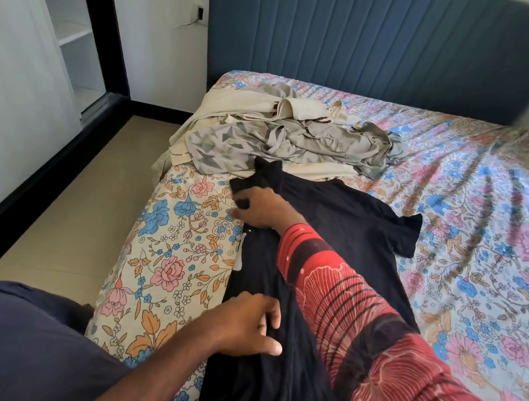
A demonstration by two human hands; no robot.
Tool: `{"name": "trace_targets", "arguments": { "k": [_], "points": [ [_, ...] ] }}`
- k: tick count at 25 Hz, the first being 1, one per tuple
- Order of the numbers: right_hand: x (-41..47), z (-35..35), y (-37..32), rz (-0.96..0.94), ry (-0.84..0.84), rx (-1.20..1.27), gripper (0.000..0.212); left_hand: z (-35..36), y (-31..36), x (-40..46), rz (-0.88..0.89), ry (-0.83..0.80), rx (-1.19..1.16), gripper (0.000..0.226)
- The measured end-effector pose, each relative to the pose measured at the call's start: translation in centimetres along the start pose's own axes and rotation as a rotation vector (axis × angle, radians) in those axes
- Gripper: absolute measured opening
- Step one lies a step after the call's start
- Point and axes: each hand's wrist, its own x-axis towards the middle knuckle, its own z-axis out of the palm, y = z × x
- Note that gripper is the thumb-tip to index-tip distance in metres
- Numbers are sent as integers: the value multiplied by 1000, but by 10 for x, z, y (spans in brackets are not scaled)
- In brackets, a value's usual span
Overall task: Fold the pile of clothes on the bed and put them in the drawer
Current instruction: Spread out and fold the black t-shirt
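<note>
The bed (462, 214) fills most of the view, covered with a flowered sheet, and the blue headboard (369, 33) stands behind it. On the left is a white wardrobe (54, 11) with open shelves.

A black shirt (339, 219) lies spread on the near left part of the bed, its left edge close to the side of the mattress. One short sleeve lies out to the right on the sheet; the other sleeve, on the left, is folded in over the body of the shirt. Beyond the shirt, near the left edge of the bed and toward the headboard, lies the pile (287, 138) of crumpled grey and cream clothes. It is just beside the top of the shirt.

The right hand (263, 209), coming out of a red patterned sleeve (373, 339), is at the left shoulder of the shirt, with the fingers curled round the folded-in cloth. The left hand (245, 324) rests on the lower left part of the shirt with the fingers bent and a little spread; a fold of black cloth lies between the thumb and the fingers.
</note>
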Motion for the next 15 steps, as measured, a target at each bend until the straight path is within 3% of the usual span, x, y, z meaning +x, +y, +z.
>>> {"name": "trace_targets", "arguments": {
  "k": [4,8,10,12,15],
  "points": [
    [-19,-15,59,148,207,389,31,8,11,13,27,31,42,25],
    [-79,-40,182,545,637,441,22,33,49,40,118,73,73,25],
    [-105,-49,238,754,747,453,26,51,74,53,200,67,64,22],
    [-119,-47,281,886,701,448,38,71,97,67,277,47,63,22],
    [-124,-33,317,840,515,586,63,94,123,86,364,27,108,33]
  ]
}}
